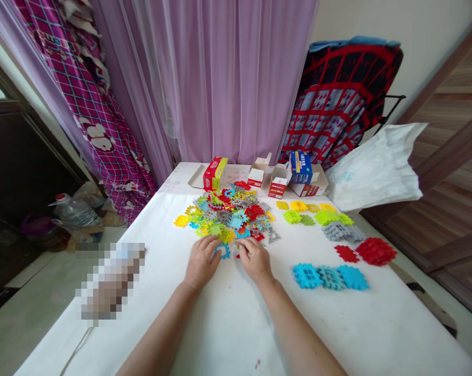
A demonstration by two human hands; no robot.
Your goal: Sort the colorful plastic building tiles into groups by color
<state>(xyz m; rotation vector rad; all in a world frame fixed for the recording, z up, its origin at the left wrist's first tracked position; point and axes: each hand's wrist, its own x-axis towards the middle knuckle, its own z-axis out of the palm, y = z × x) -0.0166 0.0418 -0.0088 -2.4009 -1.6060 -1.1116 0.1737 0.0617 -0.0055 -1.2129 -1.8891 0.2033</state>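
A mixed pile of gear-edged plastic building pieces [236, 211] in red, blue, yellow, green and grey lies on the white table, just beyond both hands. My left hand [204, 259] is closed at the near edge of the pile, thumb and fingers at a blue open-framed piece [225, 252]. Close by on the right, my right hand [256, 259] has its thumb and fingers drawn together; a small grey piece shows at the fingertips, but its grip is partly hidden. Another blue piece [242, 234] lies just past those fingers.
Sorted by colour at right are blue [330, 277], red [377, 251], grey [337, 231], green [332, 217] and yellow pieces [298, 206]. Small cartons [215, 173] and a blue box [300, 167] stand at the back, beside a white bag [377, 169]. A pixelated object [112, 282] lies left.
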